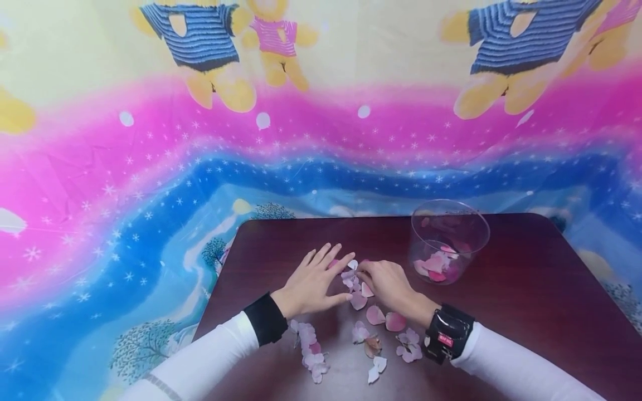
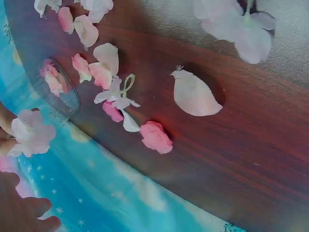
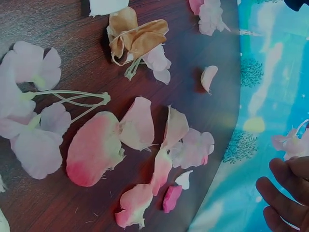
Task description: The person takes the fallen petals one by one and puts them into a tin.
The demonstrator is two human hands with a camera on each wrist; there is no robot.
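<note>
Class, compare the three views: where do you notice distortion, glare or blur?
Head view: wide-angle lens bends the backdrop and table edge. Left wrist view: pale glare on the table top right; hand blurred. Right wrist view: petals sharp, fingers soft.

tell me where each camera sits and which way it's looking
Head: worn on the head, looks forward and down at the table, clear bowl, left hand, right hand and both sleeves.
Left wrist: looks along the tabletop at scattered petals; fingers show at the left edge.
Right wrist: close over petals and a browned flower; fingertips at lower right.
All views share the petals.
</note>
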